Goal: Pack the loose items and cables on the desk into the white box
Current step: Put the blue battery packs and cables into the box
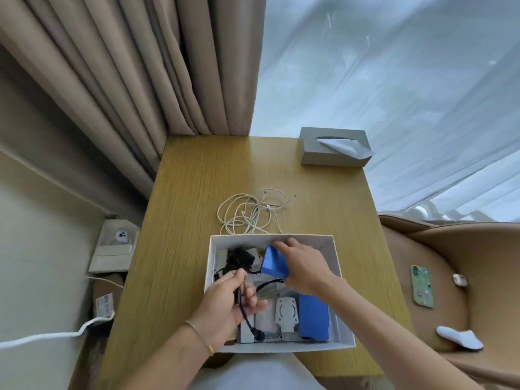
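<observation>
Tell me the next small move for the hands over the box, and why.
Probably lower the blue pack flat into the white box and let go. The right hand holds it tilted over the box, the left hand holds a black cable there, and the white cables lie unpacked on the desk.

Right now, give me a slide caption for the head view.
Left hand holds a black cable, right hand a blue pack, over the white box; white cables wait on desk.
</observation>
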